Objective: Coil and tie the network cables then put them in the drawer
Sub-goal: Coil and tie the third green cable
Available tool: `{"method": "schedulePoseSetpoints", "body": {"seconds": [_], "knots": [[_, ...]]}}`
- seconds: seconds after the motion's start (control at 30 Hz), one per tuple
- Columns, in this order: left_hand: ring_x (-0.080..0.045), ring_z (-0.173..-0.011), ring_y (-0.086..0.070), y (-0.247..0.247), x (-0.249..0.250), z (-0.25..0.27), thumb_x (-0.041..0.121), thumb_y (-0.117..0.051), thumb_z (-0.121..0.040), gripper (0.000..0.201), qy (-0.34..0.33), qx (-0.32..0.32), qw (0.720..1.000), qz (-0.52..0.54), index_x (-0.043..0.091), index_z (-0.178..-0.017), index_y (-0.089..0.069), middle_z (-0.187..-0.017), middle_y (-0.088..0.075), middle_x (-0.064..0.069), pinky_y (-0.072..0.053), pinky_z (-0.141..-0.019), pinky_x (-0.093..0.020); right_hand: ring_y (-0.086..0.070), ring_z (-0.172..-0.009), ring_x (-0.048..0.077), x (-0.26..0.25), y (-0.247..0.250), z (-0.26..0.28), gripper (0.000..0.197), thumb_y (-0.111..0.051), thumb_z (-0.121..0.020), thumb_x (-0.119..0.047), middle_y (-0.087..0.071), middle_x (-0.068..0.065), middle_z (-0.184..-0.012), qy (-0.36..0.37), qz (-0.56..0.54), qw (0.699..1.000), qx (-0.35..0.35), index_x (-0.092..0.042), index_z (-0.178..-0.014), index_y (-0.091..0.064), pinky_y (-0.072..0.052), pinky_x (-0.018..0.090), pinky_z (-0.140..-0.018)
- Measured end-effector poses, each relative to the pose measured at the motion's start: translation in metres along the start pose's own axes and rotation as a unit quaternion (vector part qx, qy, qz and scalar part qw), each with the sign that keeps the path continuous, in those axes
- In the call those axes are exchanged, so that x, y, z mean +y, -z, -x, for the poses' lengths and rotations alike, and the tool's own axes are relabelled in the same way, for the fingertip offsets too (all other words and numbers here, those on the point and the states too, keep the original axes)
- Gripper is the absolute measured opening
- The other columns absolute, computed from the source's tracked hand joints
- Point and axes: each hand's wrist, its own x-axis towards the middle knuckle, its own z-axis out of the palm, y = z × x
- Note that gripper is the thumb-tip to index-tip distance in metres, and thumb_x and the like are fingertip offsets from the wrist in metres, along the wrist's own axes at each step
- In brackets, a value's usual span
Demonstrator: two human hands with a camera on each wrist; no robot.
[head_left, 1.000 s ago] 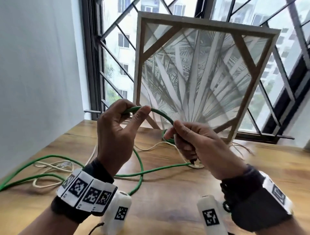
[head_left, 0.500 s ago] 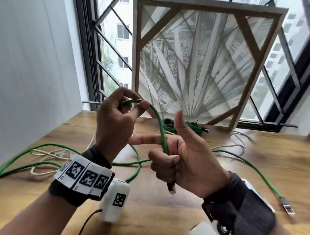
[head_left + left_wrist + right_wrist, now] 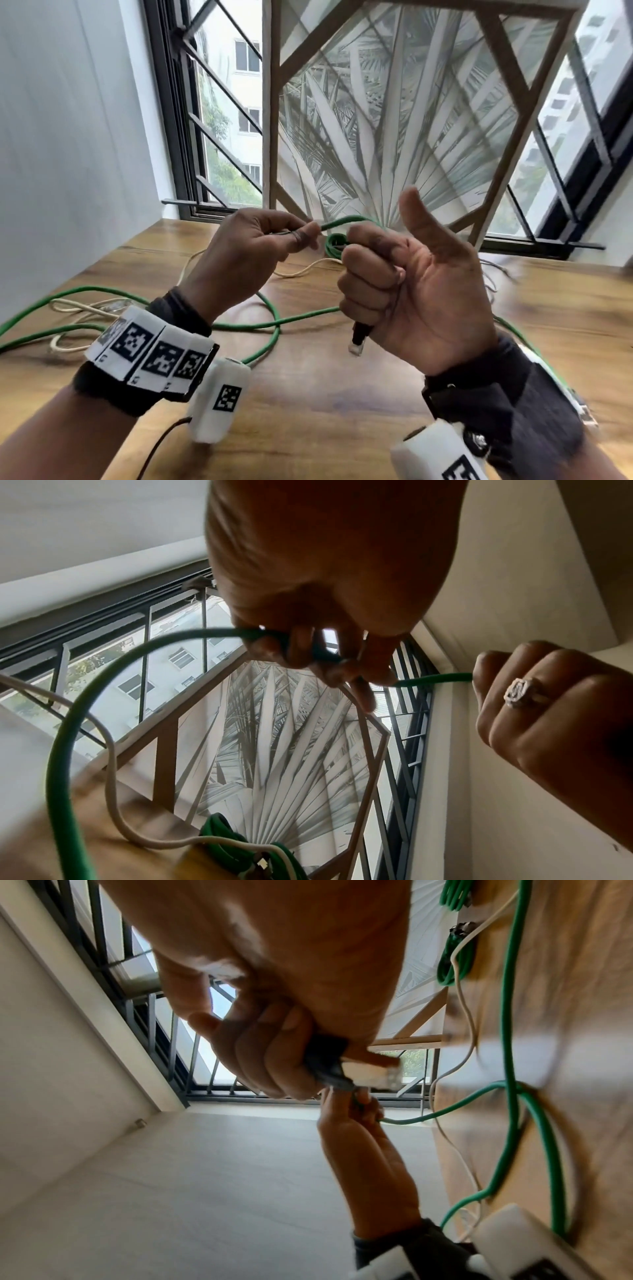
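Two hands [image 3: 246, 253], one framed picture [image 3: 394, 120]

Both hands are raised above the wooden table [image 3: 342, 394], whose near middle, below and between the wrists, is bare wood. Loose runs of green cable [image 3: 274, 329] loop across the left half and reach the left edge, tangled there with a cream cable [image 3: 78, 308]. A coiled green bundle [image 3: 334, 245] lies at the far edge, just before the framed palm-leaf panel [image 3: 394, 137] that leans there and closes off the back. The white wall [image 3: 68, 137] bounds the left side. Toward the right edge the view is blurred; another green run [image 3: 513, 332] crosses it.
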Motion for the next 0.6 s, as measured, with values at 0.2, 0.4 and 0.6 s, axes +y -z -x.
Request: {"method": "schedulePoseSetpoints", "body": {"seconds": [0.2,0.4,0.6], "knots": [[-0.022,-0.072,-0.06,-0.011,0.008,0.007,0.05,-0.063,-0.086,0.015,-0.049,-0.162,0.985,-0.019,0.05,-0.082,-0.078,-0.069,-0.067,0.005,-0.048,-0.074,-0.038,-0.013,-0.053,0.011,-0.007,-0.001,0.004,0.04,-0.028,-0.105,-0.042,-0.015,-0.005,-0.062,0.101,-0.045,0.994,0.013,-0.022,-0.07,-0.026,-0.009,0.028,-0.051],[0.0,-0.066,-0.056,-0.019,0.02,0.018,0.033,-0.062,-0.104,0.03,-0.09,-0.276,0.954,-0.073,0.052,-0.082,-0.07,-0.072,-0.073,0.019,-0.044,-0.067,-0.016,-0.021,-0.063,0.012,-0.016,0.007,0.003,0.043,-0.023,-0.113,-0.035,-0.024,-0.004,-0.07,0.212,-0.074,0.974,0.044,-0.017,-0.079,-0.043,-0.022,0.026,-0.061],[-0.002,-0.068,-0.062,-0.016,0.02,0.018,0.032,-0.065,-0.103,0.027,-0.073,-0.302,0.944,-0.108,0.039,-0.127,-0.074,-0.079,-0.077,0.015,-0.045,-0.067,-0.016,-0.035,-0.063,0.013,-0.027,0.026,-0.001,0.023,-0.043,-0.096,-0.014,-0.039,-0.001,-0.069,0.32,-0.065,0.939,0.111,-0.012,-0.078,-0.058,-0.035,0.024,-0.063]]}}
